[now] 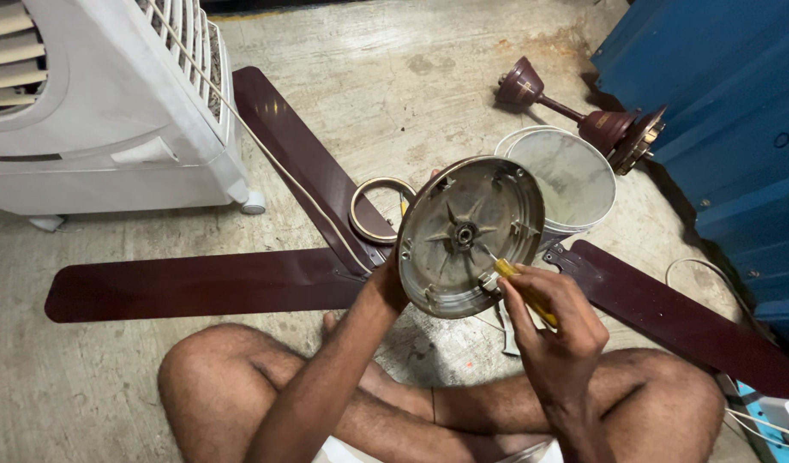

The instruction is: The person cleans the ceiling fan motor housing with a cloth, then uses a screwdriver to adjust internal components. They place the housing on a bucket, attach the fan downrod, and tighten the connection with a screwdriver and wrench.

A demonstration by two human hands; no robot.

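Head view: the left hand [393,287] grips the lower left rim of a round metal fan cover [470,236], holding it tilted up off the floor above the crossed legs, its hollow side facing the camera. The fingers are hidden behind the rim, wrapped on it as far as can be told. The right hand [555,330] pinches a yellow-handled screwdriver [523,291], fingers closed narrow around the handle, its tip set inside the cover near the hub.

The cover looks like stiff cast metal, probably fairly heavy for one hand and not fragile; the rim seems the sound place to hold, as the inner ribs are shallow. It is dull grey-brown and dusty, with a dark central hub, radiating ribs and small lugs around the edge.

Around it on the concrete floor [394,77] lie maroon blades [197,287], a ring [375,210], a white tub [566,180], a downrod [583,116] and an air cooler [111,103].
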